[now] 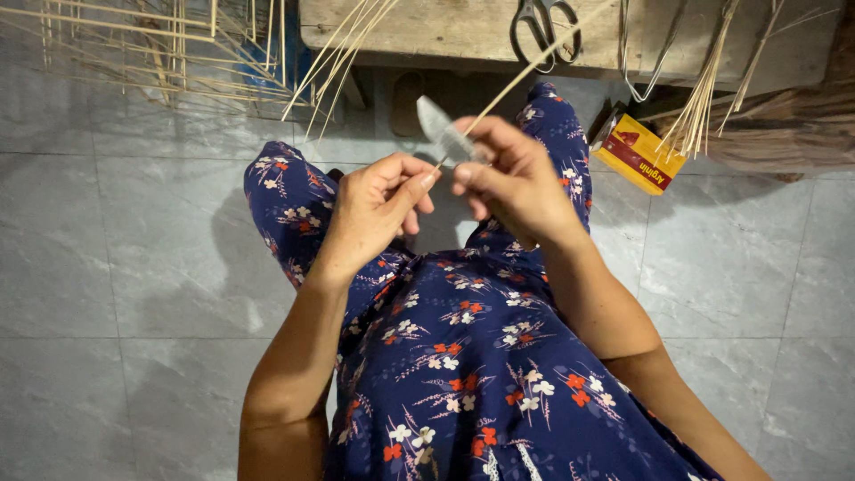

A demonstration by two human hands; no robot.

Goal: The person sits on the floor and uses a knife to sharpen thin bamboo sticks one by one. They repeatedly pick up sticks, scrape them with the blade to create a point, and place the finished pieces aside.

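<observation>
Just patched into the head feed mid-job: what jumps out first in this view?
At centre, the left hand and right hand meet over a lap in a dark blue floral dress; the right hand holds a small knife blade against a thin pale stick that the left hand pinches at its end. Above, scissors lie on a wooden bench, with a yellow and red box on the grey tiled floor at right.

Scissors on wooden bench
</observation>
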